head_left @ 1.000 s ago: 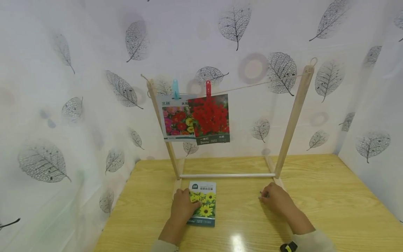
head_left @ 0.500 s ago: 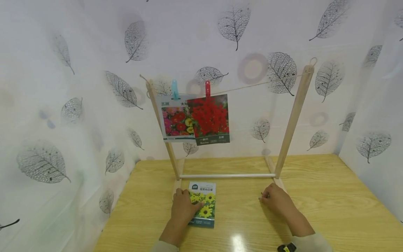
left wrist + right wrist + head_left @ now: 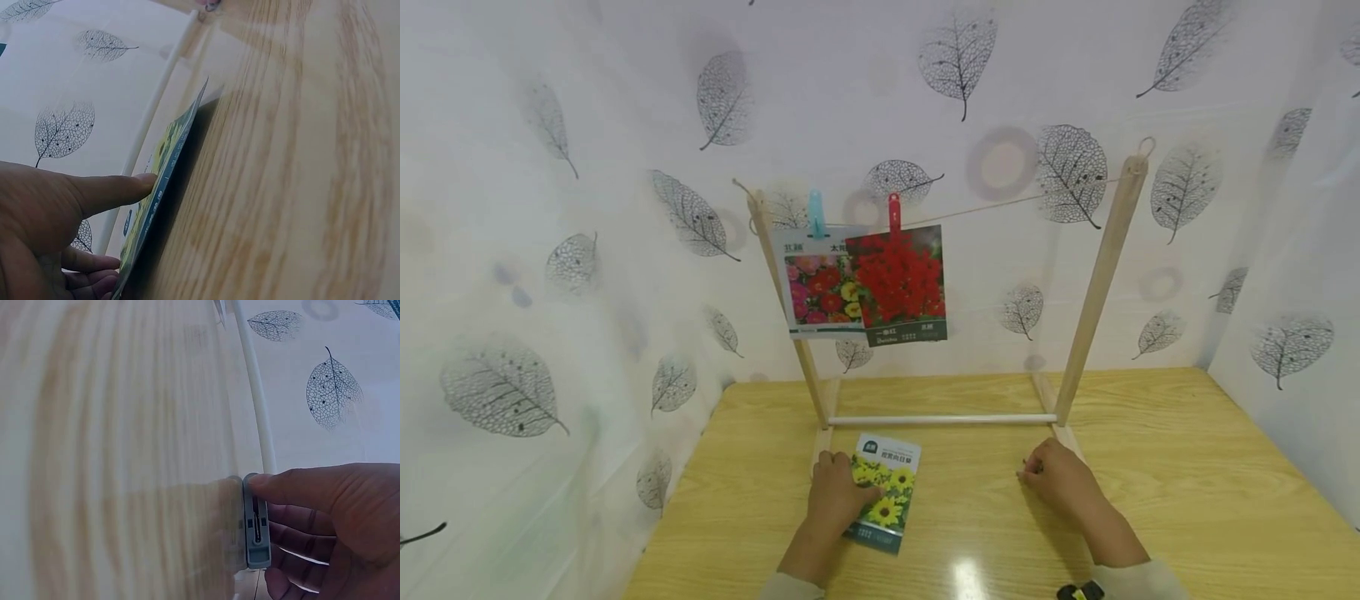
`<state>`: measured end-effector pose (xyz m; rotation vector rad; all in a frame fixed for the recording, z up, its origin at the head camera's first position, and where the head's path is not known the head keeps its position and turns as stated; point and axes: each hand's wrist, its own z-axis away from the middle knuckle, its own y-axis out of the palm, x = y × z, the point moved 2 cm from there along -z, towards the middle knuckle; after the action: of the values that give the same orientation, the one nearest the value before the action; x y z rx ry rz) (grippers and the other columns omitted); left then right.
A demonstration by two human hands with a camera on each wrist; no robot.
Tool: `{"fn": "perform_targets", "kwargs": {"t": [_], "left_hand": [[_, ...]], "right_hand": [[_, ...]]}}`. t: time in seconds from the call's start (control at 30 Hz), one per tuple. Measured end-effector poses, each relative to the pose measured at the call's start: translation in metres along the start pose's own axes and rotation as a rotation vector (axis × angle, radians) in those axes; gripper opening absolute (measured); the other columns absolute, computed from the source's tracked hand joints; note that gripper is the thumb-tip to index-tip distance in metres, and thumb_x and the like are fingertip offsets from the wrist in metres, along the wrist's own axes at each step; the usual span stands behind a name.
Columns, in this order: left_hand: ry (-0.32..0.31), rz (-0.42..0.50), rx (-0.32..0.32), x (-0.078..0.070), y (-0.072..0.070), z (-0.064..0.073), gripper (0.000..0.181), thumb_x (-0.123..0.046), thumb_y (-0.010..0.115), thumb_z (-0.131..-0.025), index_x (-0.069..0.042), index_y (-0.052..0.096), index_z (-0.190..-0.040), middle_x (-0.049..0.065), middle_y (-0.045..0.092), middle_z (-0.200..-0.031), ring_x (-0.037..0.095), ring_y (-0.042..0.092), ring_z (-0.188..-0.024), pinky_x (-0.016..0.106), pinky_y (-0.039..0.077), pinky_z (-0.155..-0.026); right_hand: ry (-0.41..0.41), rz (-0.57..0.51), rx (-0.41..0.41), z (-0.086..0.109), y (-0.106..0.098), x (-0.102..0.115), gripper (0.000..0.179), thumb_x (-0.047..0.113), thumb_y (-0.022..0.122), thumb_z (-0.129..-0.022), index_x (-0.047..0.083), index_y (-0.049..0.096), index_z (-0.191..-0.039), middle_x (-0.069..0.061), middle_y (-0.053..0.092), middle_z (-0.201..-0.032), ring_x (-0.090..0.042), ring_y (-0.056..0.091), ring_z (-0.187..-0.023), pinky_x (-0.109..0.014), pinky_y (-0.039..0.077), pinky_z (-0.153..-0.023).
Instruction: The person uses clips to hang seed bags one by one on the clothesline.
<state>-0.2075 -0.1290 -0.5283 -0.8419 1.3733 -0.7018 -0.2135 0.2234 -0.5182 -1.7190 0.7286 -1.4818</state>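
Observation:
My left hand [image 3: 833,498] grips the left edge of a seed packet [image 3: 897,482] with yellow flowers on its front. In the left wrist view the thumb presses on the printed face and the other fingers are at its edge; the packet is tilted, with a shadow gap over the table. On the right, my right hand [image 3: 1063,479] pinches a grey plastic clip [image 3: 257,528] between thumb and fingers, low at the table near the foot of the frame. The clip is mostly hidden by the hand in the head view.
A wooden frame [image 3: 1101,292] stands behind the hands, with a white rod [image 3: 942,419] low across it. From its string hang a pink-flower packet [image 3: 820,287] under a blue clip [image 3: 817,215] and a red-flower packet [image 3: 898,283] under a red clip [image 3: 895,214].
The yellow-flower packet has turned clockwise under my left hand, its lower edge now slanting. My right hand stays almost still with the clip.

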Motion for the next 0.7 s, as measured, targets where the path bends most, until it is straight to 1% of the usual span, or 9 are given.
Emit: {"fn": "perform_targets", "kwargs": {"t": [0.1,0.23,0.33,0.47,0.6,0.7], "left_hand": [[-0.026,0.000,0.026,0.0011,0.0015,-0.0017,0.067,-0.040,0.093,-0.067,0.002,0.057,-0.106,0.011,0.044,-0.101,0.022,0.043,-0.087,0.033,0.045,-0.068],[-0.034,0.015,0.038,0.0013,0.0002,-0.0020,0.069,-0.039,0.094,-0.066,0.000,0.056,-0.107,0.011,0.044,-0.101,0.022,0.043,-0.088,0.034,0.046,-0.069],[-0.028,0.032,0.040,0.0008,-0.0019,-0.0013,0.069,-0.038,0.094,-0.066,0.000,0.055,-0.108,0.011,0.044,-0.100,0.022,0.043,-0.088,0.034,0.046,-0.069],[-0.025,0.047,0.051,0.0007,-0.0029,-0.0003,0.070,-0.037,0.094,-0.066,0.000,0.054,-0.109,0.011,0.044,-0.099,0.023,0.043,-0.087,0.034,0.045,-0.069],[-0.011,0.061,0.057,0.0007,-0.0034,0.0002,0.070,-0.036,0.094,-0.066,0.000,0.052,-0.109,0.011,0.045,-0.095,0.023,0.044,-0.084,0.035,0.046,-0.068],[0.000,0.068,0.059,0.0011,-0.0028,0.0000,0.070,-0.035,0.094,-0.067,0.000,0.051,-0.110,0.011,0.047,-0.094,0.023,0.045,-0.083,0.037,0.046,-0.068]], "right_hand": [[0.001,-0.015,0.002,0.0011,-0.0004,0.0001,0.009,0.011,0.077,-0.087,0.006,0.070,-0.085,-0.007,0.063,-0.100,-0.018,0.062,-0.087,-0.039,0.057,-0.074],[0.006,-0.016,-0.001,0.0012,0.0000,0.0004,0.009,0.012,0.077,-0.087,0.008,0.069,-0.085,-0.006,0.064,-0.100,-0.019,0.063,-0.089,-0.040,0.057,-0.076],[0.008,-0.013,-0.001,0.0012,0.0010,0.0008,0.009,0.012,0.077,-0.087,0.008,0.069,-0.085,-0.006,0.064,-0.101,-0.019,0.064,-0.090,-0.042,0.058,-0.077],[0.004,-0.008,0.011,0.0023,0.0017,0.0024,0.007,0.011,0.076,-0.088,0.009,0.070,-0.085,-0.005,0.062,-0.099,-0.016,0.061,-0.086,-0.035,0.056,-0.073],[-0.012,0.007,0.023,0.0026,0.0017,0.0039,0.007,0.012,0.076,-0.089,0.012,0.071,-0.084,-0.003,0.060,-0.093,-0.012,0.054,-0.079,-0.026,0.049,-0.067],[-0.016,0.019,0.024,0.0025,0.0008,0.0047,0.007,0.013,0.076,-0.088,0.014,0.071,-0.083,-0.001,0.059,-0.089,-0.012,0.050,-0.077,-0.024,0.045,-0.066]]}}
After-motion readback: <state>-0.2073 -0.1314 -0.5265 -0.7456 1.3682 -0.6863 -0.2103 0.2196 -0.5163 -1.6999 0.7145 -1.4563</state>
